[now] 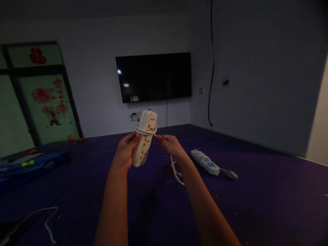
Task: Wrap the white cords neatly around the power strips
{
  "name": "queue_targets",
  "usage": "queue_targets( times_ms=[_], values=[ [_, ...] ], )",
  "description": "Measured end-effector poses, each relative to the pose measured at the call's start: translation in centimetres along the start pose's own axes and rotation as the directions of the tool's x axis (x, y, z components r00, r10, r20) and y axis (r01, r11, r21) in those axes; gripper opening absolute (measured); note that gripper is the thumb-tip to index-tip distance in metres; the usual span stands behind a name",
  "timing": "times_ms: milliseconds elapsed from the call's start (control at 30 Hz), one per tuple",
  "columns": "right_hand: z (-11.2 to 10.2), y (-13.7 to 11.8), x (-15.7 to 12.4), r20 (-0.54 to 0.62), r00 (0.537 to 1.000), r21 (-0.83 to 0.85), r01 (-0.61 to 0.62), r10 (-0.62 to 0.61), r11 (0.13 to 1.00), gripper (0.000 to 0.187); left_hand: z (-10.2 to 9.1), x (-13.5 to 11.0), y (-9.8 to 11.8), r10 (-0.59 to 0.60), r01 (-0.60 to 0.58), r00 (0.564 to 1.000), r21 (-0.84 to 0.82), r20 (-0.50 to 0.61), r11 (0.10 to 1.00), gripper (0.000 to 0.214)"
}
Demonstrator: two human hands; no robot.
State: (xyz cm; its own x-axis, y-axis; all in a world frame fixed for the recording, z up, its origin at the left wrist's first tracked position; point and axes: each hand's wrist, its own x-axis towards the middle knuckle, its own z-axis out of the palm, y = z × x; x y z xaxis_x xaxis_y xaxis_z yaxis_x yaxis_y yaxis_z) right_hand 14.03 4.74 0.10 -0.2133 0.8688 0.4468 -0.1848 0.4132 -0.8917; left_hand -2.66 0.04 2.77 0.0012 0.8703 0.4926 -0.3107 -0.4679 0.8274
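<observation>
My left hand (126, 150) is wrapped around a cream power strip (146, 127) and holds it upright in front of me. Its white cord (148, 132) is looped around the strip's upper part. My right hand (171, 146) pinches that cord just right of the strip. The rest of the cord (176, 172) hangs down below my right wrist.
A second white power strip (205, 161) with its plug lies on the purple floor mat (269, 191) to the right. A loose white cable (48, 222) lies at the lower left. Blue fabric (33, 167) sits at the left. A dark TV (153, 77) hangs on the far wall.
</observation>
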Motion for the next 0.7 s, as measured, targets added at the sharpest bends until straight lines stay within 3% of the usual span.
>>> queue_targets(
  times_ms=[167,367,567,700],
  values=[
    [1.3,-0.6,0.0,-0.119,0.975,-0.29,0.147,-0.188,0.946,0.049,-0.2,0.9,-1.0,-0.008,-0.003,0.992,-0.09,-0.123,0.996,0.04],
    [2.3,-2.1,-1.3,-0.179,0.928,-0.59,0.164,-0.326,0.79,0.049,-0.4,1.0,-1.2,-0.002,-0.008,0.995,-0.099,-0.1,0.995,0.042],
    [3.4,-3.4,-2.4,-0.225,0.908,-0.704,0.099,-0.354,0.703,0.055,0.5,0.6,-1.1,0.162,-0.162,0.987,-0.003,0.006,0.987,0.054],
    [3.5,-3.5,-2.5,-0.23,0.902,-0.692,0.113,-0.366,0.713,0.055,1.1,0.8,-2.1,0.352,-0.359,0.933,0.138,0.074,0.923,0.058]
  ],
)
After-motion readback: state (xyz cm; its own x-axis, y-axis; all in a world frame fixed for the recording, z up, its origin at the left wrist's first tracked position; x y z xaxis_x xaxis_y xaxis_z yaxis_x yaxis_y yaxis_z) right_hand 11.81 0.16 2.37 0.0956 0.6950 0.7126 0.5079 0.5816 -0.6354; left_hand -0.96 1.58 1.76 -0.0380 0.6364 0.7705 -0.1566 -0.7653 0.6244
